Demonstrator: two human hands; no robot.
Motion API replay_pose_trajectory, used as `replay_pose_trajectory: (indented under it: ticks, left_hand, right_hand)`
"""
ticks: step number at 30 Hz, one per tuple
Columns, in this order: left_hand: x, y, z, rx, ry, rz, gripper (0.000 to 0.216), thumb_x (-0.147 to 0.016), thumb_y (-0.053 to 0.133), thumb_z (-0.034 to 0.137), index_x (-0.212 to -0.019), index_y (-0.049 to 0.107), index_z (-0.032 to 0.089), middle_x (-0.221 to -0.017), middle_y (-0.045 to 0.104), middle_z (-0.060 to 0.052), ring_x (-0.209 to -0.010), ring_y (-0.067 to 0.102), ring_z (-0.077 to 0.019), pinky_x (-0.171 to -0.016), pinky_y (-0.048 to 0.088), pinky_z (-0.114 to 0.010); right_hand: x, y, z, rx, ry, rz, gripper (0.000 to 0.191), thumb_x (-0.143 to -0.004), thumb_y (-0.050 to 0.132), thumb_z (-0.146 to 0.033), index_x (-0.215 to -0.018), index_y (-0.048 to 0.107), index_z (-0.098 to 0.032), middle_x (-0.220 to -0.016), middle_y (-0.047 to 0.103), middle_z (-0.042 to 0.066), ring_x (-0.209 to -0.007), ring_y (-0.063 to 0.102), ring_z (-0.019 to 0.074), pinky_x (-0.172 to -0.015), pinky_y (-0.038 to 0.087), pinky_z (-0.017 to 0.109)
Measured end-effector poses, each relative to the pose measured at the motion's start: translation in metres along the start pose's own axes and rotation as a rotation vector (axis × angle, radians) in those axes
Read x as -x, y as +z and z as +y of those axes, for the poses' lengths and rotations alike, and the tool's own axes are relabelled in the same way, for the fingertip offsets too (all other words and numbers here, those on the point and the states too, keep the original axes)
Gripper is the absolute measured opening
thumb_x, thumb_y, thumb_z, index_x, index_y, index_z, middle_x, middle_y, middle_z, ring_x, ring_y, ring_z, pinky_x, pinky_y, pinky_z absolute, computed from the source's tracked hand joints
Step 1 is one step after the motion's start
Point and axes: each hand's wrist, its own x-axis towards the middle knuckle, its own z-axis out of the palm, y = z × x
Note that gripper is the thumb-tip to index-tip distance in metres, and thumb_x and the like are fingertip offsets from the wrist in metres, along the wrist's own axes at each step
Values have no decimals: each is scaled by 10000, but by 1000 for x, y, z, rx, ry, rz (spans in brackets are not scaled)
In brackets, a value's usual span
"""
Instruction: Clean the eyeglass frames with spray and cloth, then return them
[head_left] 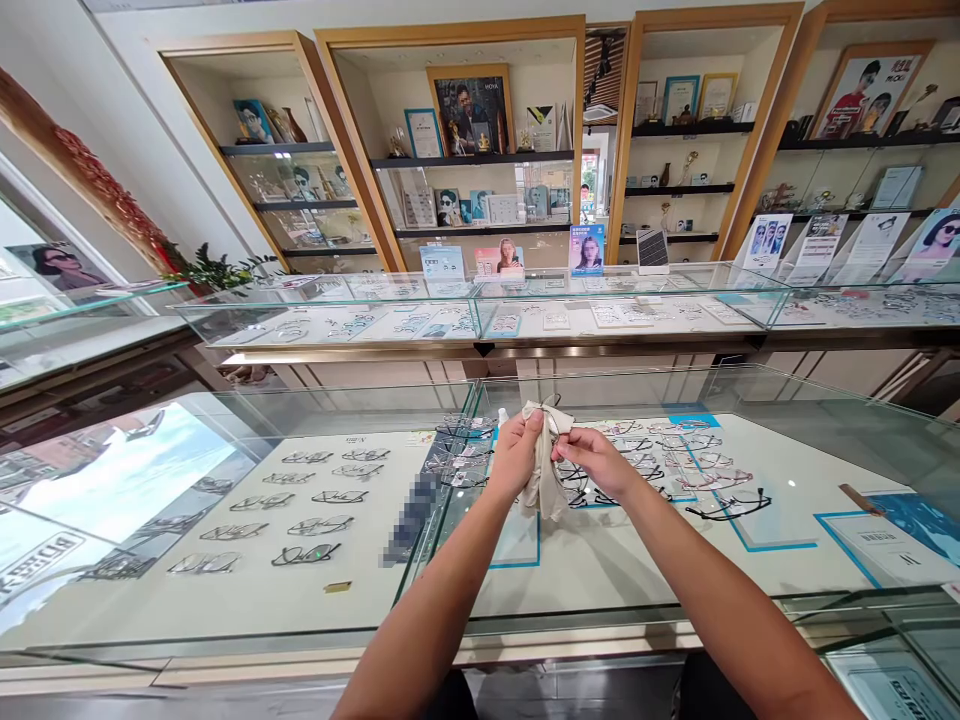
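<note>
Cloth (550, 485) hangs in loose folds from your left hand (517, 450), whose thumb and fingers press together on its upper part. Your right hand (591, 460), just beside it, pinches what looks like the thin edge of a pair of glasses (556, 434); the cloth hides most of it, so the exact grip cannot be told. The pair sits between both hands, above the glass-topped bench (600, 590), probably supported from two sides so the light frame does not twist, with fabric keeping skin off the lenses. Below, rows of glasses (306, 553) lie spaced apart, likely so that each shape shows separately. Black glasses (729, 507) lie near your right forearm; farther right lies a blue-edged card (881, 545), apparently for display.
</note>
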Motion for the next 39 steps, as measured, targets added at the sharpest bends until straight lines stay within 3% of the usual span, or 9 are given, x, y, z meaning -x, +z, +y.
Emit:
replay_pose_trajectory:
  ticks: [7,15,23,28,33,36,39]
  left_hand:
    - [0,1,3,152,-113,-91,569,-812,842,729,-836,670,187,-519,630,10,-441,535,-136,-485,445,-270]
    - [2,1,7,168,-121,-140,508,-689,999,518,-915,700,174,-641,695,14,-519,599,-125,-545,485,-250]
    - [4,5,1,37,-61,-12,649,-851,741,812,-657,575,216,-445,537,27,-390,447,-116,-428,346,-259]
    - [-2,5,-5,115,-88,103,657,-810,741,861,-753,612,220,-549,584,33,-488,523,-142,-485,402,-273]
    - [-6,2,-3,229,-189,102,619,-766,808,819,-815,638,226,-605,610,28,-578,587,-174,-549,442,-290]
    - [0,2,0,208,-310,33,646,-673,881,801,-771,630,214,-591,559,43,-523,478,-128,-537,386,-277]
    - [11,5,2,62,-411,-166,677,-673,855,827,-750,626,195,-658,555,27,-615,479,-135,-622,395,-289]
  right_hand:
    - [0,0,6,-58,38,-12,481,-725,961,-628,-783,753,-197,-815,742,33,-821,636,188,-866,486,357]
    - [-1,-5,9,-171,36,9,404,-719,987,-548,-814,805,-200,-799,738,35,-787,623,179,-825,474,346]
    - [-1,4,10,-105,30,-52,429,-749,957,-593,-795,801,-196,-799,740,32,-778,620,176,-822,469,340]
    - [1,-2,4,-224,21,18,400,-756,967,-546,-743,759,-205,-796,700,32,-732,555,158,-751,453,318]
    - [3,-15,-10,-393,-53,41,335,-769,953,-467,-739,738,-212,-791,600,20,-744,507,165,-766,471,344]
    - [3,-21,-21,-421,-108,61,305,-800,915,-439,-713,728,-214,-792,518,10,-736,456,162,-737,464,338]
    - [4,-25,-29,-426,-154,92,293,-796,903,-419,-698,722,-210,-794,481,7,-724,428,158,-716,465,333]
